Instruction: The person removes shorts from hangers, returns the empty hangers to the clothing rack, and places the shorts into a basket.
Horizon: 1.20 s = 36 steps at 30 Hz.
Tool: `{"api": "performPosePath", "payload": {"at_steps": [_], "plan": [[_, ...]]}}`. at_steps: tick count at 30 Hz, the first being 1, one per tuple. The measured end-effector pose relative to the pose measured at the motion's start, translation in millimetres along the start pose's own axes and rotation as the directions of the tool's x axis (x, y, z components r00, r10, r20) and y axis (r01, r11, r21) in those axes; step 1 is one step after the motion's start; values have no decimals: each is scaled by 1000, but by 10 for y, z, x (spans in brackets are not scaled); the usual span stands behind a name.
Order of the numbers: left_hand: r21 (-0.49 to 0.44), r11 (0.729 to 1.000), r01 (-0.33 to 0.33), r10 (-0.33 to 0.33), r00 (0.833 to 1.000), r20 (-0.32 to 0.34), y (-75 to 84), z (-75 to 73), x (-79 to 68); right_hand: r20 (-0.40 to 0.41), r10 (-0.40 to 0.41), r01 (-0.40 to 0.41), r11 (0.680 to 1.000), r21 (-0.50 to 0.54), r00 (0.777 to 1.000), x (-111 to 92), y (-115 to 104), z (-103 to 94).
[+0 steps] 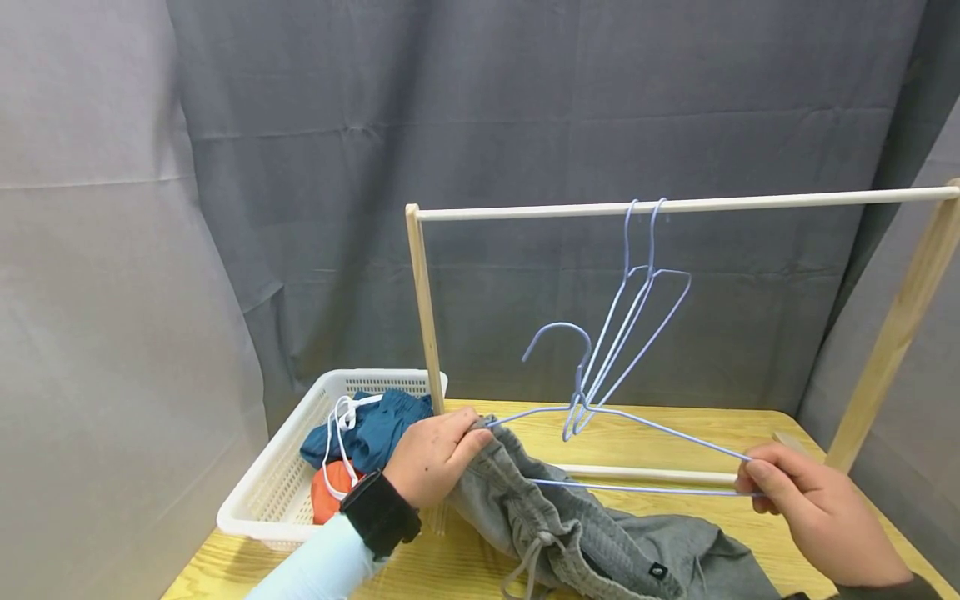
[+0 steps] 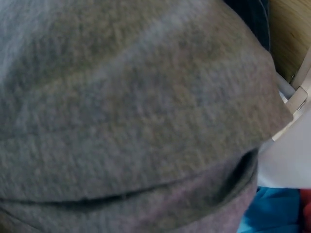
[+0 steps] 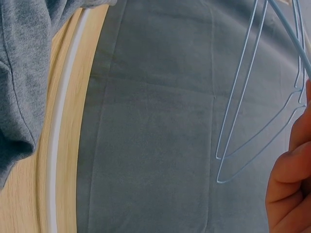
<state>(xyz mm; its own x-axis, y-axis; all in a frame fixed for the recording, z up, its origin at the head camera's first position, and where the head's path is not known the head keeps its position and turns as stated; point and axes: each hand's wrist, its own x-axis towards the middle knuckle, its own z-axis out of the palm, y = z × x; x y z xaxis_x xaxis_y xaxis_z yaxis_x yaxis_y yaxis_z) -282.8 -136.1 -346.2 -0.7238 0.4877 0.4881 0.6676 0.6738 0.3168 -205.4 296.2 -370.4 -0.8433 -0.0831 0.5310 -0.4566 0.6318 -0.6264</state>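
Grey drawstring trousers (image 1: 510, 492) lie bunched at the front of the table, their waistband raised on the left. My left hand (image 1: 435, 454) grips that waistband near the left end of a light blue wire hanger (image 1: 660, 425). That end of the hanger runs inside the waist opening, out of sight. At the hanger's right end, my right hand (image 1: 821, 504) pinches the wire corner between thumb and fingers. The hanger's hook points up and left. Grey cloth (image 2: 146, 107) fills most of the left wrist view. Curled fingers of the right hand (image 3: 291, 189) show in the right wrist view.
A wooden rack with a white rail (image 1: 525, 212) spans the table. Two more blue hangers (image 1: 626, 325) hang from it, behind the held one. At left stands a white basket (image 1: 262, 492) with a dark teal garment (image 1: 390, 425), white cord and an orange item (image 1: 326, 496).
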Motion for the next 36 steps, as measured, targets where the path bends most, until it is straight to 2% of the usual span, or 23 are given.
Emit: {"api": "performPosePath", "payload": {"at_steps": [10, 16, 23, 27, 28, 30, 31, 34, 36], "plan": [[7, 1000, 20, -20, 1000, 11, -6, -12, -11, -13, 34, -34, 999, -24, 999, -39, 24, -75], [36, 999, -4, 4, 1000, -13, -19, -4, -10, -34, 54, -56, 998, -32, 998, -71, 71, -128], [51, 999, -2, 3, 1000, -6, -40, 10, -18, -93, 55, -54, 998, 21, 994, -118, 114, -219], [52, 999, 1, -1, 1000, 6, -45, 9, -22, -167, 40, -22, 994, 110, 985, -147, 161, -284], [53, 999, 1, -2, 1000, 10, -46, 8, -22, -184, 27, 7, 984, 181, 983, -147, 176, -291], [48, 999, 5, -6, 1000, 19, -45, 8, -22, -212, -18, 92, 935, 343, 977, -141, 206, -298], [47, 999, 7, -8, 1000, 26, -45, 9, -22, -226, -44, 137, 899, 416, 973, -134, 220, -299], [29, 999, 18, -20, 998, 59, -41, 16, -18, -242, -144, 265, 750, 606, 960, -105, 276, -304], [11, 1000, 23, -24, 996, 84, -34, 24, -15, -248, -205, 320, 692, 647, 947, -84, 299, -310]]}}
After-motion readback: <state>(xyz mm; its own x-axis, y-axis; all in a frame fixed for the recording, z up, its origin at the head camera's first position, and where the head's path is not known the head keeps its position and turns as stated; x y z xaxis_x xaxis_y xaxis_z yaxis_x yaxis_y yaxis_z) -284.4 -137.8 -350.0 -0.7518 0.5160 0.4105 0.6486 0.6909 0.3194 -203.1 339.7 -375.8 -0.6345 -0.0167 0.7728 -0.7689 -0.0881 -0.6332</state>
